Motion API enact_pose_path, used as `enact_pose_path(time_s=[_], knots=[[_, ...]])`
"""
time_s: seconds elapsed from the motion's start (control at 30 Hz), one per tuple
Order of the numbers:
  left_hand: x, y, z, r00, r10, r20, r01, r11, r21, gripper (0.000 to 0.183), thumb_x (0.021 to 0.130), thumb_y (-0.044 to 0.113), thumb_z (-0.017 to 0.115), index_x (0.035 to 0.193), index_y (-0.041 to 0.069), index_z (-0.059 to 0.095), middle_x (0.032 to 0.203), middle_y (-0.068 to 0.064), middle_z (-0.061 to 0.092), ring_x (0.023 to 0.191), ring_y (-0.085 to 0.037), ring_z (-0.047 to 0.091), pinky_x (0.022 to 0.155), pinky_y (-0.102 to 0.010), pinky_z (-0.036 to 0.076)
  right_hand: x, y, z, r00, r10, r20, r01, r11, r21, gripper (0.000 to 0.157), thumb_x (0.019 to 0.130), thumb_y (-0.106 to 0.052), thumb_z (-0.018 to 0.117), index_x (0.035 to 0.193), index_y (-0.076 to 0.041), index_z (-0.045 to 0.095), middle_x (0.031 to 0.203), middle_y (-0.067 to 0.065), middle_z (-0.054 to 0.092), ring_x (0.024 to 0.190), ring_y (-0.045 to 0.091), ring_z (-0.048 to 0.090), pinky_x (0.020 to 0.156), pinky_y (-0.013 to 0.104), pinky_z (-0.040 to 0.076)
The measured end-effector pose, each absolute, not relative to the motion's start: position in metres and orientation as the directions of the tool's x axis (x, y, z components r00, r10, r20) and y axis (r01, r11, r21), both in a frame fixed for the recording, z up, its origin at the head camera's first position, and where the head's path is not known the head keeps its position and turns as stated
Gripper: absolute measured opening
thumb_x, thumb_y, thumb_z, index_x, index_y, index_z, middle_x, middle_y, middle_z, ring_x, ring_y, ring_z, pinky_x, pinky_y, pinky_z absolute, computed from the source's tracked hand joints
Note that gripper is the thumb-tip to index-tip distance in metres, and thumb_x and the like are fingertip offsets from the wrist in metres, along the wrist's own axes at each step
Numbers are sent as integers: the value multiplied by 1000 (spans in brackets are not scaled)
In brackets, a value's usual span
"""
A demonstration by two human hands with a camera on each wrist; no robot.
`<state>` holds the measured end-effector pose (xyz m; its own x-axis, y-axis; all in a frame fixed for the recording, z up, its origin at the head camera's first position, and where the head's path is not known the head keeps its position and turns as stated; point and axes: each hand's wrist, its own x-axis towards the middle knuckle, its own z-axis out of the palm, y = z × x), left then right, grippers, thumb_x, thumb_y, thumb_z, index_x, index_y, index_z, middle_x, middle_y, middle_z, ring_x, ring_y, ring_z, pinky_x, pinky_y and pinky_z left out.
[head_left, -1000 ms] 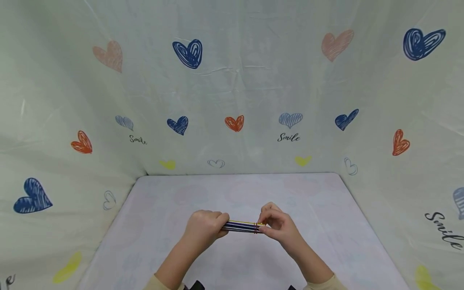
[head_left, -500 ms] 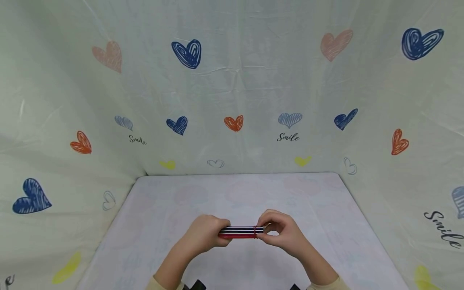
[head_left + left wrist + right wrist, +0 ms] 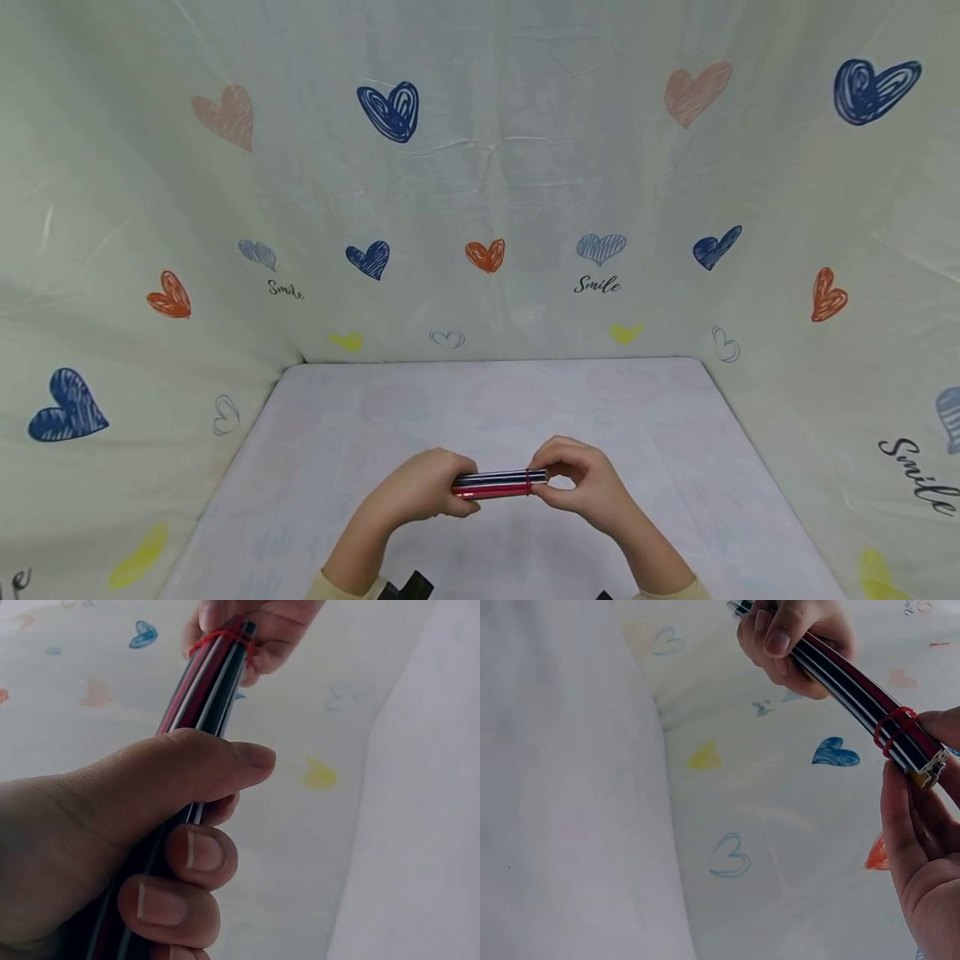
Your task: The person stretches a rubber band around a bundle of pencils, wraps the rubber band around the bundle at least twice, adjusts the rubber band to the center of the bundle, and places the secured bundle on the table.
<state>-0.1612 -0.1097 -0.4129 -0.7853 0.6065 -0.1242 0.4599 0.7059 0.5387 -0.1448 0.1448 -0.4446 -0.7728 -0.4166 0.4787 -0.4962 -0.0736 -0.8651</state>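
A bundle of slim striped pencils point(image 3: 491, 485), dark blue, red and white, is held level above the table, with a bit of yellow at its underside in the right wrist view. My left hand point(image 3: 429, 485) grips its left part, thumb lying across the top and fingers curled round beneath. Near the other end a red rubber band point(image 3: 885, 733) circles the bundle in more than one loop. My right hand point(image 3: 583, 477) pinches that end between thumb and fingertips, right at the band. Cut pencil ends point(image 3: 934, 766) show beyond it. The left palm hides the far end.
Below the hands spreads a pale table point(image 3: 480, 400). A light curtain point(image 3: 480, 183) printed with hearts and "Smile" surrounds it at the back and both sides. Dark wrist straps point(image 3: 408, 586) show at the bottom edge.
The bundle has turned about its length: yellow along the top edge gave way to red along the lower edge. Both hands sit slightly lower than a second ago, still holding it.
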Motion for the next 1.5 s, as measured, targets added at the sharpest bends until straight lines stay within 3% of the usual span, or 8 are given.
enact_pose_path(time_s=[0.13, 0.33, 0.67, 0.87, 1.13, 1.3, 1.5], knots=[[-162, -107, -407, -779, 614, -127, 457, 694, 557, 15, 76, 17, 81, 75, 16, 66, 61, 13, 54, 51, -3, 47, 50, -22, 43, -146, 143, -446, -774, -403, 488, -493, -99, -864, 21, 80, 11, 74, 96, -1, 69, 94, 16, 65, 85, 21, 62, 73, 30, 55], [-163, -100, -407, -751, 651, -112, 500, 671, 547, 15, 77, 18, 80, 75, 16, 66, 60, 14, 52, 49, -2, 47, 48, -21, 41, -144, 133, -449, -831, -408, 378, -409, -14, -913, 15, 81, -1, 78, 95, -3, 73, 95, 11, 69, 86, 19, 64, 67, 32, 56], [-164, -99, -414, -809, 563, -170, 384, 724, 574, 16, 76, 20, 82, 78, 15, 67, 59, 10, 54, 43, -6, 51, 44, -23, 46, -142, 131, -453, -905, -342, 252, -274, 18, -961, 24, 83, -6, 77, 106, 1, 71, 103, 15, 66, 85, 19, 65, 69, 30, 56], [-165, -102, -415, -807, 559, -189, 359, 719, 595, 18, 76, 22, 83, 80, 15, 66, 59, 9, 56, 44, -7, 52, 44, -24, 46, -141, 133, -449, -937, -317, 145, -150, -8, -989, 26, 84, -6, 76, 105, 3, 65, 96, 19, 67, 72, 22, 68, 66, 34, 57], [-167, -111, -420, -808, 583, -85, 453, 706, 544, 33, 67, 36, 89, 90, 21, 70, 68, 17, 56, 60, -3, 51, 57, -24, 44, -139, 139, -446, -949, -261, 176, -165, -65, -984, 25, 83, -5, 76, 101, 10, 68, 96, 18, 67, 73, 21, 70, 69, 39, 57], [-166, -123, -429, -839, 543, -40, 396, 659, 639, 47, 67, 36, 89, 109, 24, 71, 80, 18, 61, 69, -4, 55, 64, -27, 46, -140, 147, -447, -967, -197, 160, -150, -65, -987, 25, 82, -4, 77, 101, 11, 68, 95, 14, 69, 71, 22, 70, 68, 39, 57], [-171, -131, -443, -925, 375, 55, 238, 462, 855, 44, 72, 25, 88, 111, 17, 69, 92, 4, 67, 77, -14, 61, 66, -30, 51, -153, 151, -456, -966, -144, 213, -200, -100, -975, 24, 83, -2, 75, 101, 12, 68, 93, 15, 69, 71, 21, 70, 69, 38, 57]])
